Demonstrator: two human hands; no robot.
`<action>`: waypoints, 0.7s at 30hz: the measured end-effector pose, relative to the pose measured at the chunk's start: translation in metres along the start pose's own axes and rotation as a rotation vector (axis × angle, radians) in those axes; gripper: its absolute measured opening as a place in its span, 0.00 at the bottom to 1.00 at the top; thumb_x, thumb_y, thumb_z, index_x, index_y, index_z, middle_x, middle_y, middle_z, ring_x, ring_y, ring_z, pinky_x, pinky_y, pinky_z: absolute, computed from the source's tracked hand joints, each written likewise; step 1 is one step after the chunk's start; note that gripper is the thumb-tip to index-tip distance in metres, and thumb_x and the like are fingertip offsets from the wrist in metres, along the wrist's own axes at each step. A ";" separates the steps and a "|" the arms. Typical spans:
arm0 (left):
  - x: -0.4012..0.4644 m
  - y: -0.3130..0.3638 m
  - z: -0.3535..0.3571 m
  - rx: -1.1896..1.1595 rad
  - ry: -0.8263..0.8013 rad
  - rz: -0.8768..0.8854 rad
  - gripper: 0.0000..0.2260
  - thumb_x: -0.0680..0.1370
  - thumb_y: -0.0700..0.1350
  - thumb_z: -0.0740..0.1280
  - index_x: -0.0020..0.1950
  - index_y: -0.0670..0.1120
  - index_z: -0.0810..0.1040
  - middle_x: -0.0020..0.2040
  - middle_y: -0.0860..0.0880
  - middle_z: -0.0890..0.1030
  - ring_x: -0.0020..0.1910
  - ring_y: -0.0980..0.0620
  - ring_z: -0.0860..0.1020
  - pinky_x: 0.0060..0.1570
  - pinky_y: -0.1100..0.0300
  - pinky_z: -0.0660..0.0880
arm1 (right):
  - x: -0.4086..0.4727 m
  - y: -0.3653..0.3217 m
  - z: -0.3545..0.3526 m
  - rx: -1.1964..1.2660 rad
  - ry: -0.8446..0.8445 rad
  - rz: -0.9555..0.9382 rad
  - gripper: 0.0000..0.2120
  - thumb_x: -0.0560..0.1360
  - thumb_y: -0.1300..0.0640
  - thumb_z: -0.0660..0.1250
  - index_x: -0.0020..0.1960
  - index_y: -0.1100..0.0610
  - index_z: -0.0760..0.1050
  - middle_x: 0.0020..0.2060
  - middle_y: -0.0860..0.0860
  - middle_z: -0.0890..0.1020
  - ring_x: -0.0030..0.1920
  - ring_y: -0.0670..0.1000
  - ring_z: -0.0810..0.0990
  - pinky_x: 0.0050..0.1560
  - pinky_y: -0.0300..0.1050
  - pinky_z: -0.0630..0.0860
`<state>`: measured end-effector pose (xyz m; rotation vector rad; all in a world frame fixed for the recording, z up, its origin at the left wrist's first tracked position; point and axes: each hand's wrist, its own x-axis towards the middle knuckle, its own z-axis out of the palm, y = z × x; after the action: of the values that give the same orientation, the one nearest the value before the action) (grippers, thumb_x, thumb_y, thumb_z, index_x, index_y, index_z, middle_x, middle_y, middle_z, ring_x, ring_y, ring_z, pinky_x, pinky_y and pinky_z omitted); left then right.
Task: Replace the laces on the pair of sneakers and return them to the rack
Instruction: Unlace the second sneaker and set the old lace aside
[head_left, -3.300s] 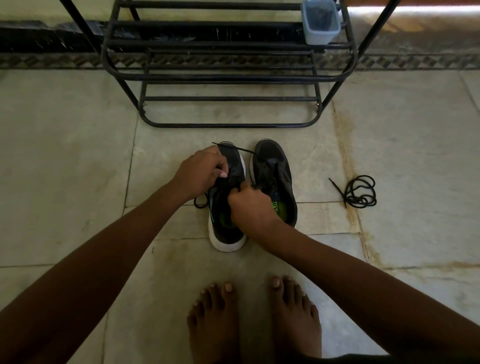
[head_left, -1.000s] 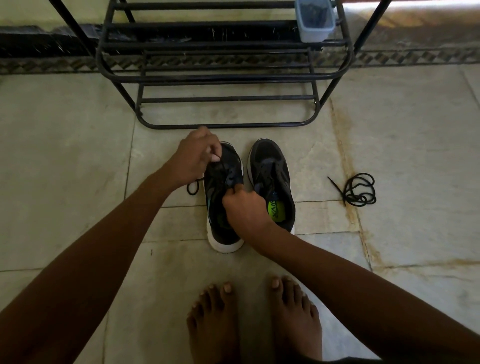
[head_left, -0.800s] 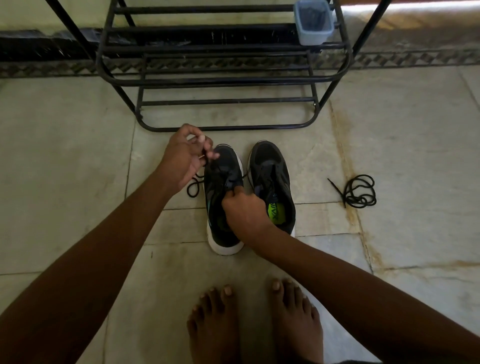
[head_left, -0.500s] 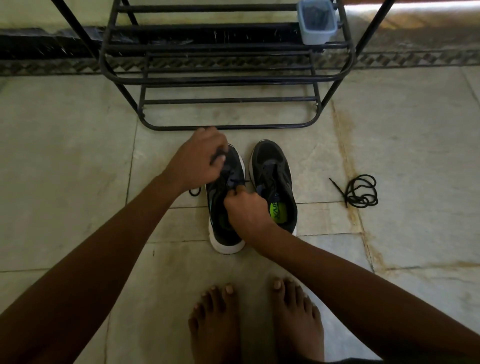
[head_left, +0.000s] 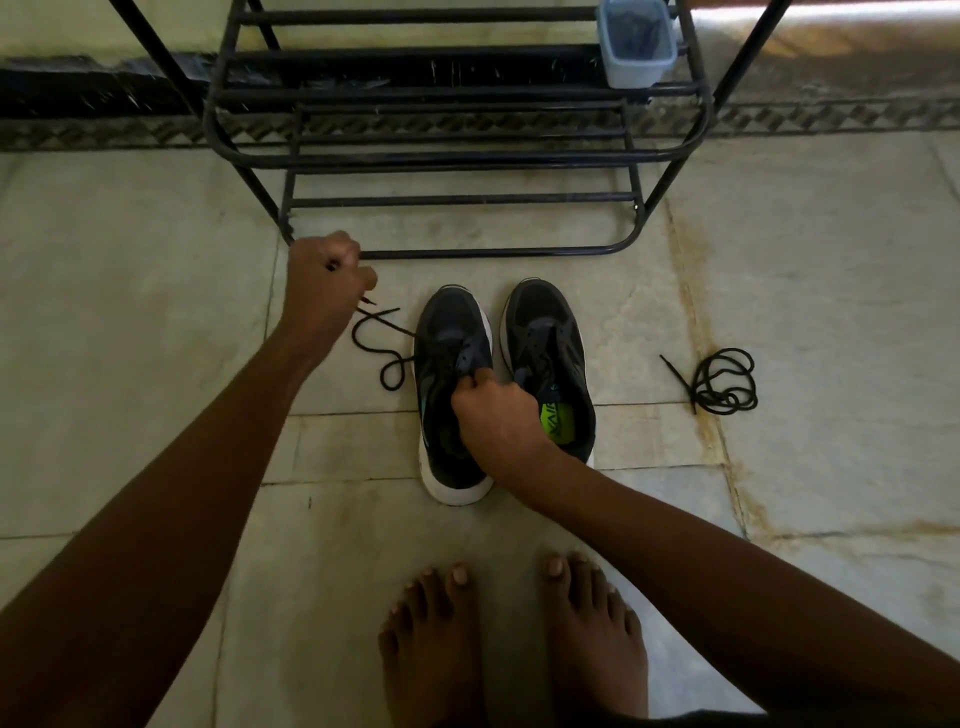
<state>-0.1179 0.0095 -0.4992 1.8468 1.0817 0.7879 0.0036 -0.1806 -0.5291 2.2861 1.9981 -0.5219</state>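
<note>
Pulled up-left toward the black metal rack (head_left: 447, 156), the left hand (head_left: 324, 283) draws black lace (head_left: 382, 348) from the left black sneaker (head_left: 452, 384) on the floor, fingers fisted round it; right hand (head_left: 498, 421) pinches the eyelets, so unlacing continues.

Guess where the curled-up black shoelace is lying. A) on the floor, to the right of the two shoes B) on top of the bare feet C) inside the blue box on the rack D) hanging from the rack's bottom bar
A: the coiled lace lies by itself on the floor tiles, off to the right of the right sneaker and touching neither shoe.
</note>
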 end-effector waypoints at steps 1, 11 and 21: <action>-0.001 -0.001 -0.004 0.070 -0.035 -0.024 0.22 0.69 0.29 0.69 0.28 0.51 0.63 0.26 0.57 0.68 0.27 0.59 0.65 0.37 0.55 0.71 | 0.000 0.001 -0.002 0.005 -0.010 -0.006 0.16 0.83 0.56 0.61 0.67 0.63 0.72 0.58 0.61 0.77 0.50 0.64 0.83 0.49 0.56 0.80; -0.037 -0.023 0.012 0.564 -0.335 -0.234 0.13 0.66 0.49 0.78 0.48 0.57 0.80 0.56 0.56 0.79 0.59 0.52 0.77 0.69 0.42 0.67 | 0.026 0.034 -0.035 0.291 0.022 -0.046 0.09 0.82 0.54 0.64 0.53 0.60 0.77 0.49 0.58 0.77 0.44 0.59 0.80 0.50 0.56 0.80; -0.044 -0.025 0.017 0.409 -0.763 -0.044 0.55 0.62 0.71 0.78 0.82 0.53 0.60 0.82 0.56 0.59 0.78 0.57 0.60 0.76 0.56 0.61 | 0.064 0.055 -0.019 0.301 0.002 -0.119 0.15 0.78 0.64 0.67 0.63 0.55 0.79 0.56 0.57 0.72 0.51 0.57 0.77 0.47 0.42 0.67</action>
<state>-0.1316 -0.0286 -0.5334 2.1701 0.7963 -0.2063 0.0676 -0.1233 -0.5392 2.3317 2.1987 -0.8866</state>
